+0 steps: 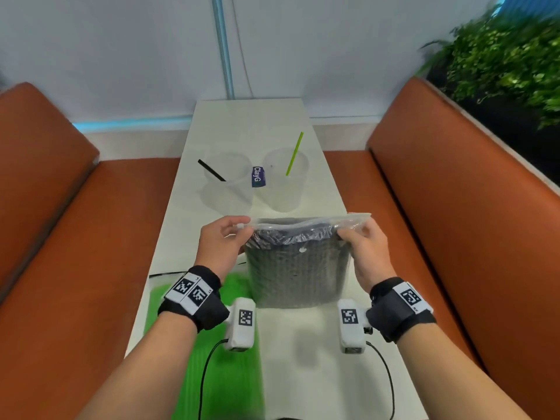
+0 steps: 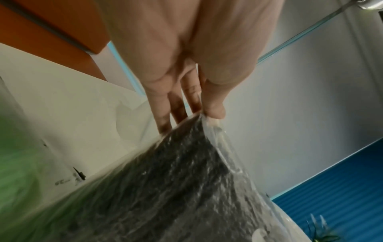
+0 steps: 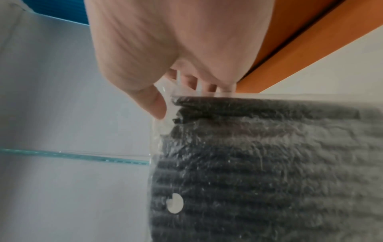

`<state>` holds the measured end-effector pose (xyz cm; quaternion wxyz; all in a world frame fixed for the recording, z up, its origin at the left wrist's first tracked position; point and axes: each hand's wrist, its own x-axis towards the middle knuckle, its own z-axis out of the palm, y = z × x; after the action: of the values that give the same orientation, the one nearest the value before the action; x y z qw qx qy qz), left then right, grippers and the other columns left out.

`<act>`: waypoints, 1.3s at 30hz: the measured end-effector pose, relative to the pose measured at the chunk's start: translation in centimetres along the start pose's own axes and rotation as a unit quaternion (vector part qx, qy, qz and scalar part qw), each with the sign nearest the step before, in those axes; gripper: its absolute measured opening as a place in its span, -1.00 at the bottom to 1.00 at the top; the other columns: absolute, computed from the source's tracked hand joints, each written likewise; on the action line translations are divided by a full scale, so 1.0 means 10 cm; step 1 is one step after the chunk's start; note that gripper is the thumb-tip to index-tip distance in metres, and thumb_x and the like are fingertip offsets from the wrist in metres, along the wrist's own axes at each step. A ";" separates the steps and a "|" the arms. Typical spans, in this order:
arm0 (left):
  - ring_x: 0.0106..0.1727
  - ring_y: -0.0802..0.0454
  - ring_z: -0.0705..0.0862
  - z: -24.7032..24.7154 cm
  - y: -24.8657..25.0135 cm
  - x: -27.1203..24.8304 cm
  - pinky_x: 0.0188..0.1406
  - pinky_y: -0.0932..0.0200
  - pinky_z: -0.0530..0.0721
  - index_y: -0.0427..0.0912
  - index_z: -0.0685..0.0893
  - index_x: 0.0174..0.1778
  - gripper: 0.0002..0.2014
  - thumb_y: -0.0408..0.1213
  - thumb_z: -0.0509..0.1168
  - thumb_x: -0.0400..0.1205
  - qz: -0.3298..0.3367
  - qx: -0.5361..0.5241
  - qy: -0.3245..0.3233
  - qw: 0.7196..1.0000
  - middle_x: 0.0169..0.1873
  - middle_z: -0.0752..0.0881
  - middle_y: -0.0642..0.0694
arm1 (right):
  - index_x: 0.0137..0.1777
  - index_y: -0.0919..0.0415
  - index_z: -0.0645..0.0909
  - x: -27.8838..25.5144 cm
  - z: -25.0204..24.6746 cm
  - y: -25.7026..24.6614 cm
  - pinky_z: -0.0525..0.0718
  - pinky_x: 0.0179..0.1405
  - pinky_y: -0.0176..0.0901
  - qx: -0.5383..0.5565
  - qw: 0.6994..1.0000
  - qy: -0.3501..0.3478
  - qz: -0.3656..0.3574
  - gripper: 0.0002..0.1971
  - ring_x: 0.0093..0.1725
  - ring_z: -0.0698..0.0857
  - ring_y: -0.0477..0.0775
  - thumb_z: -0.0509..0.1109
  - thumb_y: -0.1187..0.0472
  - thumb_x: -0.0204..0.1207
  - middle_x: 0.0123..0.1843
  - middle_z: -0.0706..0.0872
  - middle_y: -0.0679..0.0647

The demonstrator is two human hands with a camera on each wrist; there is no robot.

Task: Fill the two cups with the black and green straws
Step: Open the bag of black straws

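A clear plastic bag of black straws (image 1: 295, 268) is held upright above the white table (image 1: 309, 338). My left hand (image 1: 225, 237) pinches the bag's top left corner and my right hand (image 1: 362, 242) pinches its top right corner. The left wrist view shows thumb and fingers (image 2: 215, 109) closed on the bag's edge (image 2: 186, 180); the right wrist view shows the same grip at the bag (image 3: 269, 155). Beyond stand two clear cups: the left cup (image 1: 228, 183) holds one black straw (image 1: 211, 170), the right cup (image 1: 286, 180) one green straw (image 1: 294, 154).
A bag of green straws (image 1: 224, 368) lies on the table under my left forearm. A small blue label (image 1: 258, 176) stands between the cups. Orange bench seats (image 1: 91, 268) flank the narrow table; a plant (image 1: 509, 62) sits back right.
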<state>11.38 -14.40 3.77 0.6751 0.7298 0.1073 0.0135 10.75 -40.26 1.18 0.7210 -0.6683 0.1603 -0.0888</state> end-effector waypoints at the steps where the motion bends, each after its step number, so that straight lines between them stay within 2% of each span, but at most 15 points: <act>1: -0.18 0.00 0.73 0.04 0.00 0.00 -0.03 -0.01 0.81 -0.10 0.80 -0.07 -0.84 -0.46 0.43 0.58 0.001 -0.001 0.003 1.000 -0.08 0.77 -0.20 | -0.07 0.26 0.64 0.03 -0.06 0.00 0.64 0.00 0.05 0.003 1.000 0.012 -0.020 -0.87 -0.03 0.70 0.13 0.50 0.32 0.41 -0.05 0.77 0.16; 3: -0.21 0.05 0.75 0.09 0.03 0.02 -0.10 0.10 0.82 -0.10 0.80 -0.11 -0.84 -0.47 0.42 0.59 0.015 -0.006 0.010 1.000 -0.14 0.79 -0.23 | -0.16 0.12 0.70 0.10 -0.14 -0.05 0.67 -0.08 -0.05 0.022 0.998 0.022 -0.059 -0.91 -0.10 0.74 0.03 0.48 0.33 0.45 -0.12 0.80 0.11; 5: -0.22 0.01 0.75 0.12 0.04 0.05 -0.08 0.04 0.81 -0.12 0.79 -0.15 -0.84 -0.49 0.40 0.58 0.029 0.006 0.025 0.999 -0.22 0.80 -0.25 | -0.20 0.06 0.71 0.18 -0.17 -0.08 0.67 -0.19 -0.22 0.010 0.996 0.015 -0.083 -0.82 -0.21 0.73 -0.11 0.43 0.37 0.49 -0.23 0.80 -0.01; 7: -0.20 -0.05 0.71 0.13 0.01 0.07 -0.05 -0.06 0.77 -0.14 0.78 -0.17 -0.85 -0.48 0.39 0.58 0.029 0.044 0.043 0.998 -0.23 0.79 -0.26 | -0.21 0.12 0.70 0.25 -0.17 -0.06 0.71 -0.16 -0.16 -0.048 0.997 -0.001 -0.068 -0.84 -0.21 0.71 -0.06 0.42 0.40 0.48 -0.27 0.79 -0.01; 10: -0.15 -0.09 0.67 0.13 -0.03 0.09 -0.04 -0.09 0.76 -0.10 0.76 -0.24 -0.82 -0.47 0.38 0.58 0.018 0.075 0.058 0.995 -0.25 0.73 -0.11 | -0.15 0.22 0.70 0.32 -0.16 -0.05 0.71 0.04 0.11 -0.108 0.994 -0.023 -0.009 -0.93 -0.12 0.67 0.07 0.45 0.38 0.45 -0.16 0.75 0.09; 14: -0.27 0.00 0.68 0.13 0.00 0.15 -0.07 0.05 0.77 -0.17 0.78 -0.12 -0.79 -0.57 0.34 0.61 0.036 0.065 0.038 0.997 -0.26 0.69 -0.23 | -0.06 -0.08 0.67 0.37 -0.07 -0.23 0.58 -0.06 -0.20 -0.166 0.983 0.002 -0.083 -0.77 0.02 0.66 -0.05 0.47 0.29 0.39 -0.01 0.74 -0.14; 16: -0.39 0.13 0.69 0.13 0.00 0.16 -0.14 0.18 0.76 -0.30 0.76 0.03 -0.78 -0.62 0.27 0.63 0.042 0.053 0.037 0.997 -0.30 0.70 -0.22 | -0.04 -0.15 0.64 0.35 0.02 -0.33 0.49 0.02 -0.22 -0.245 0.960 -0.008 -0.133 -0.76 0.09 0.59 -0.10 0.44 0.23 0.38 0.06 0.66 -0.20; 19: -0.32 0.15 0.79 0.11 -0.01 0.13 -0.17 0.26 0.79 -0.35 0.70 0.10 -0.72 -0.67 0.14 0.67 0.033 0.013 0.035 0.999 -0.24 0.76 -0.29 | 0.01 -0.17 0.64 0.30 0.14 -0.41 0.40 0.32 -0.04 -0.371 0.912 -0.022 -0.173 -0.76 0.27 0.45 0.01 0.39 0.19 0.43 0.22 0.49 -0.08; 21: -0.24 0.04 0.82 0.09 -0.03 0.11 -0.16 0.21 0.81 -0.35 0.69 0.03 -0.76 -0.67 0.15 0.68 0.030 -0.007 0.041 0.999 -0.22 0.77 -0.33 | 0.07 -0.11 0.68 0.27 0.20 -0.45 0.34 0.42 0.11 -0.438 0.879 -0.023 -0.185 -0.76 0.35 0.42 0.12 0.35 0.18 0.46 0.29 0.48 -0.01; 25: -0.11 -0.17 0.80 0.04 -0.05 0.14 -0.08 0.04 0.84 -0.28 0.68 -0.10 -0.83 -0.60 0.26 0.66 0.025 -0.007 0.060 0.998 -0.20 0.78 -0.35 | 0.06 -0.04 0.74 0.16 0.34 -0.46 0.19 0.47 0.22 -0.515 0.817 0.005 -0.258 -0.77 0.48 0.34 0.26 0.36 0.20 0.46 0.40 0.51 0.11; 28: -0.17 -0.18 0.75 0.05 -0.05 0.20 -0.14 0.03 0.84 -0.24 0.67 -0.19 -0.81 -0.60 0.30 0.64 0.026 0.001 0.055 0.998 -0.18 0.74 -0.38 | 0.02 0.01 0.76 0.10 0.52 -0.47 0.25 0.46 0.27 -0.522 0.785 -0.033 -0.333 -0.83 0.43 0.45 0.25 0.41 0.19 0.47 0.34 0.60 0.11; 31: -0.29 -0.09 0.74 0.09 0.00 0.24 -0.20 0.11 0.84 -0.25 0.68 -0.22 -0.81 -0.61 0.33 0.60 0.031 0.005 0.043 0.999 -0.31 0.73 -0.27 | 0.08 0.09 0.75 0.06 0.80 -0.49 0.41 0.26 -0.18 -0.443 0.816 -0.180 -0.326 -0.83 0.21 0.62 0.12 0.43 0.21 0.53 0.14 0.72 0.06; 32: -0.33 -0.05 0.75 0.09 0.01 0.25 -0.22 0.12 0.83 -0.25 0.69 -0.22 -0.81 -0.61 0.35 0.59 0.031 0.001 0.039 0.999 -0.35 0.74 -0.24 | 0.12 0.10 0.75 0.04 0.89 -0.48 0.44 0.21 -0.22 -0.422 0.825 -0.214 -0.308 -0.82 0.17 0.65 0.09 0.43 0.21 0.54 0.12 0.74 0.05; 35: -0.37 -0.01 0.78 0.06 0.04 0.25 -0.27 0.17 0.81 -0.25 0.71 -0.23 -0.82 -0.61 0.39 0.56 0.033 -0.006 0.023 0.999 -0.40 0.76 -0.21 | 0.19 0.09 0.72 0.02 1.13 -0.46 0.55 0.24 0.02 -0.422 0.827 -0.252 -0.273 -0.78 0.11 0.66 0.11 0.42 0.19 0.56 0.10 0.78 0.05; 39: -0.31 -0.03 0.82 -0.02 0.05 0.24 -0.24 0.13 0.82 -0.27 0.71 -0.20 -0.84 -0.58 0.35 0.62 0.031 -0.018 -0.001 0.999 -0.37 0.80 -0.20 | 0.06 0.03 0.76 0.03 1.30 -0.45 0.56 0.16 0.10 -0.418 0.834 -0.255 -0.253 -0.86 0.00 0.65 0.12 0.42 0.13 0.55 -0.03 0.78 0.01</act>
<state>13.78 -13.78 3.99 0.6873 0.7207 0.0832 0.0357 15.92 -28.59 6.35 0.3407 -0.9221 -0.1823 -0.0194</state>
